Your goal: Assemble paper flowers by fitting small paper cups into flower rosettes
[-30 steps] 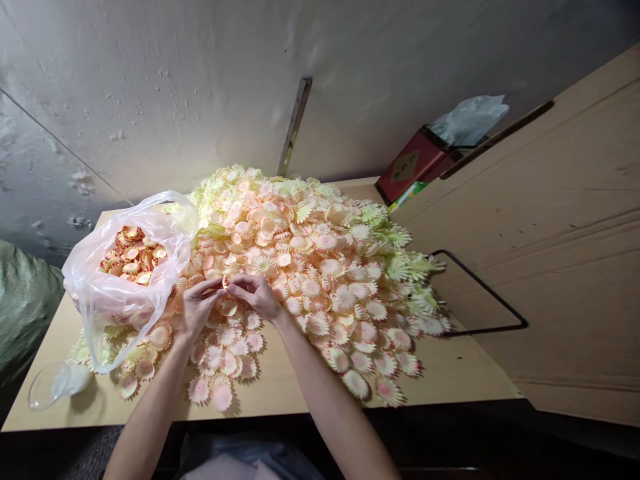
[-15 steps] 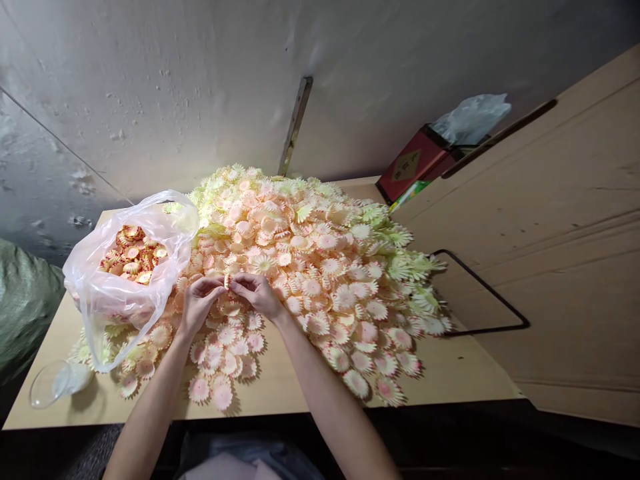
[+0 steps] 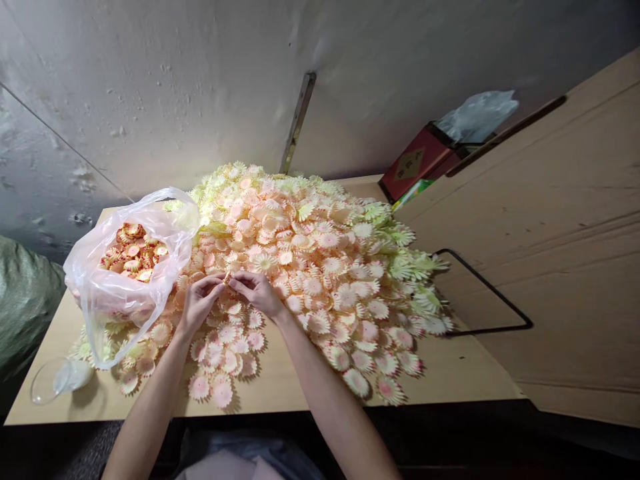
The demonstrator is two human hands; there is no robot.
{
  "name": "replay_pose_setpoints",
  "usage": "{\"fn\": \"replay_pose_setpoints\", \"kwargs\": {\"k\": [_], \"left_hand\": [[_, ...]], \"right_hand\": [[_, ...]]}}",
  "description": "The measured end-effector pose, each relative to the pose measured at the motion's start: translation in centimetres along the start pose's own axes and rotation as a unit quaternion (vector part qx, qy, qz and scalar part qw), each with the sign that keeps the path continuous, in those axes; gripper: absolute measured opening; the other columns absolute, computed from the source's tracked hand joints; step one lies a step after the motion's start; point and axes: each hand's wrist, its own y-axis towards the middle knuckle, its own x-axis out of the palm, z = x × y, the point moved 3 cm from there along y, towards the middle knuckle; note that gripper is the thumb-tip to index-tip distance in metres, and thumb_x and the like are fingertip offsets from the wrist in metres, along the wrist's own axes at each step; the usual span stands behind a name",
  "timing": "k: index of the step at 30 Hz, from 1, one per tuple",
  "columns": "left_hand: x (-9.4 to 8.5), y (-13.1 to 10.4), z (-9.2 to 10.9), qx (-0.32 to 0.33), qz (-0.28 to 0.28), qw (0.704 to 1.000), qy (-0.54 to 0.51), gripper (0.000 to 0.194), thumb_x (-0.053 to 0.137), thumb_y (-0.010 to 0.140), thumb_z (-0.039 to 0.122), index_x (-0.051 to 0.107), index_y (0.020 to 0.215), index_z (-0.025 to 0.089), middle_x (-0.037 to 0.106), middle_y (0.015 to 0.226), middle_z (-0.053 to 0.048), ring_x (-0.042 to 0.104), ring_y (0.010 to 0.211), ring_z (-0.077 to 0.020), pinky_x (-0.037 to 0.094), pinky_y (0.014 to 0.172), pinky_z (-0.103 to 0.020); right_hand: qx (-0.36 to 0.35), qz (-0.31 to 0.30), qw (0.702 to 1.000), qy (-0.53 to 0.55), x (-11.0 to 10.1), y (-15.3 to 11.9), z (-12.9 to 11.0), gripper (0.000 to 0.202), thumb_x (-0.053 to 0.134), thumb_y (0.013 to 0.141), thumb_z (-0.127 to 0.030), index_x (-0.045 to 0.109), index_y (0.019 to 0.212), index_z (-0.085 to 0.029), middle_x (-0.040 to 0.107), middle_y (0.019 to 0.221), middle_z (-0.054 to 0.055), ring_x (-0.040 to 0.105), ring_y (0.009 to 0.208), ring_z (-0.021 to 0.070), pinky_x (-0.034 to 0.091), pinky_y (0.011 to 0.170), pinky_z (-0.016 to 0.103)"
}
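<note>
Between my fingertips is a small cream flower piece [image 3: 227,279] with a frilled edge. My left hand [image 3: 201,301] pinches it from the left side, and my right hand [image 3: 257,293] pinches it from the right. Both hands hover at the near-left part of a big pile of artificial flower pieces [image 3: 320,267], pink and cream in the middle, pale green toward the back and right. Left of my hands, a thin white plastic bag [image 3: 120,293] stands with its mouth open. Inside it lie smaller red-edged flower pieces [image 3: 134,252].
A clear cup [image 3: 63,380] with white contents lies near the table's [image 3: 280,393] front left corner. A large cardboard sheet [image 3: 550,253] with a black wire loop [image 3: 500,293] borders the right side. Behind it sits a red box [image 3: 415,160]. A green sack [image 3: 27,300] is at far left.
The flower piece between my fingertips has turned and shows less of itself. My hands stay in nearly the same spot, while the whole view has shifted slightly.
</note>
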Motion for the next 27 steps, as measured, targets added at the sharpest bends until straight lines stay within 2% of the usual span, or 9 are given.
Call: {"fn": "replay_pose_setpoints", "kwargs": {"k": [7, 10, 14, 17, 20, 27], "left_hand": [[-0.1, 0.0, -0.1, -0.004, -0.006, 1.0, 0.002, 0.021, 0.072, 0.078, 0.036, 0.071, 0.084, 0.016, 0.069, 0.115, -0.011, 0.065, 0.096, -0.02, 0.049, 0.081, -0.028], [-0.5, 0.2, -0.4, -0.007, 0.009, 1.0, -0.007, 0.02, 0.073, 0.078, 0.037, 0.071, 0.081, 0.017, 0.069, 0.116, -0.009, 0.065, 0.095, -0.0189, 0.049, 0.08, -0.027], [-0.7, 0.5, -0.6, 0.004, 0.03, 0.999, -0.009, 0.023, 0.074, 0.076, 0.039, 0.07, 0.077, 0.017, 0.068, 0.115, -0.01, 0.063, 0.103, -0.0206, 0.047, 0.088, -0.029], [-0.5, 0.5, -0.7, 0.004, 0.025, 1.0, -0.014, 0.023, 0.073, 0.077, 0.039, 0.068, 0.078, 0.016, 0.067, 0.115, -0.009, 0.062, 0.1, -0.0183, 0.048, 0.083, -0.025], [-0.2, 0.4, -1.2, -0.014, 0.018, 0.998, -0.058, 0.022, 0.073, 0.077, 0.038, 0.067, 0.081, 0.017, 0.064, 0.117, -0.006, 0.061, 0.093, -0.0141, 0.048, 0.077, -0.021], [-0.2, 0.5, -1.8, -0.053, 0.019, 0.986, -0.155, 0.021, 0.077, 0.074, 0.034, 0.067, 0.085, 0.019, 0.059, 0.098, -0.001, 0.057, 0.083, -0.0096, 0.05, 0.08, -0.021]], "right_hand": [[0.018, 0.021, 1.0, 0.006, -0.1, 0.1, 0.3, 0.028, 0.068, 0.08, -0.046, 0.068, 0.084, -0.018, 0.063, 0.076, 0.0, 0.054, 0.07, 0.0118, 0.043, 0.067, 0.025], [0.034, 0.053, 0.997, 0.041, -0.4, 0.2, 0.8, 0.031, 0.068, 0.079, -0.049, 0.063, 0.082, -0.019, 0.058, 0.069, -0.002, 0.05, 0.063, 0.0101, 0.041, 0.061, 0.023], [0.028, 0.107, 0.991, 0.071, -0.9, 0.4, 1.2, 0.033, 0.069, 0.078, -0.051, 0.059, 0.08, -0.019, 0.057, 0.068, -0.003, 0.049, 0.062, 0.0102, 0.04, 0.059, 0.023], [0.027, 0.127, 0.987, 0.09, -1.0, 0.6, 1.4, 0.035, 0.069, 0.076, -0.053, 0.058, 0.078, -0.019, 0.055, 0.066, -0.004, 0.047, 0.059, 0.0098, 0.039, 0.057, 0.022], [0.026, 0.143, 0.984, 0.107, -1.1, 0.7, 1.5, 0.035, 0.07, 0.075, -0.052, 0.057, 0.077, -0.02, 0.053, 0.066, -0.004, 0.046, 0.058, 0.0095, 0.039, 0.057, 0.022], [0.03, 0.152, 0.978, 0.138, -1.0, 0.7, 1.3, 0.035, 0.074, 0.072, -0.05, 0.058, 0.074, -0.019, 0.053, 0.066, -0.004, 0.045, 0.06, 0.0093, 0.039, 0.058, 0.022]]}}
